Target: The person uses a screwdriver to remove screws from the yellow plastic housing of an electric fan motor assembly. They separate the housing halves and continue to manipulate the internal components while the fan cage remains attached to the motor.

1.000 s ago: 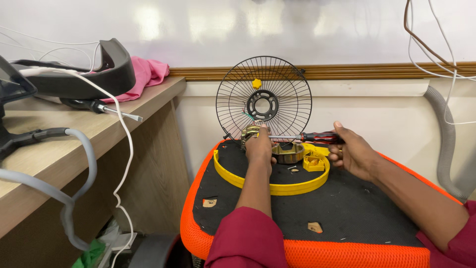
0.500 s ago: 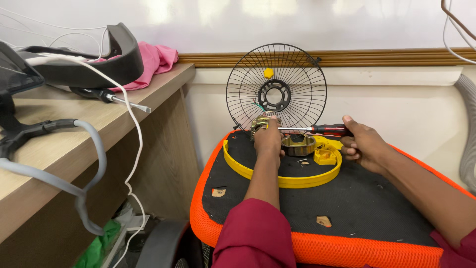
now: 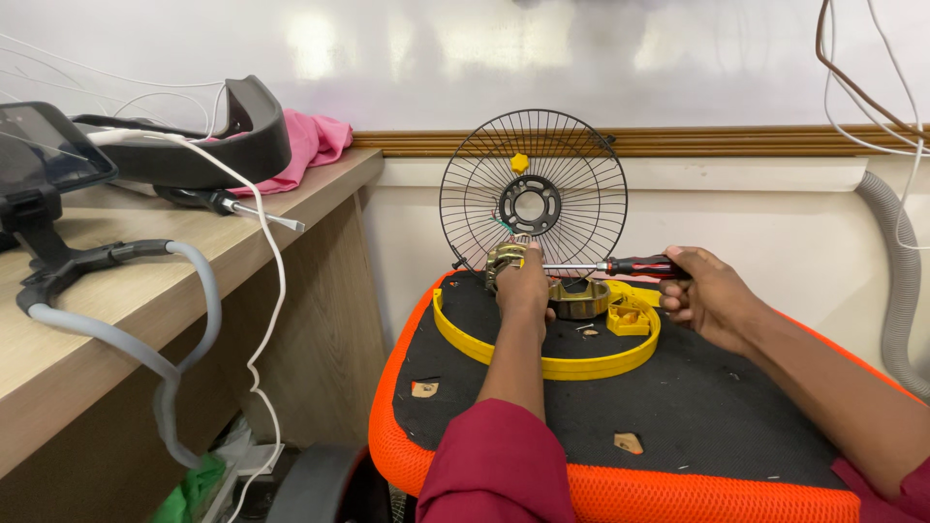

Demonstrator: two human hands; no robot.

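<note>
Barely any shift since half a second ago: my left hand (image 3: pixel 524 287) still clamps the small brass-coloured fan motor (image 3: pixel 572 295), fingers curled tight on its left end. My right hand (image 3: pixel 710 295) stays wrapped round the red-and-black screwdriver (image 3: pixel 620 266), tip at the motor top. Motor sits inside the yellow ring (image 3: pixel 552 366) on the black-and-orange cushion (image 3: pixel 697 426), wire fan guard (image 3: pixel 533 194) upright just behind. I read it as mid-screw work.

A pale glossy wall (image 3: pixel 407 48) is reflecting soft light across the top of the frame, a wooden desk (image 3: pixel 107 320) filling the left
</note>
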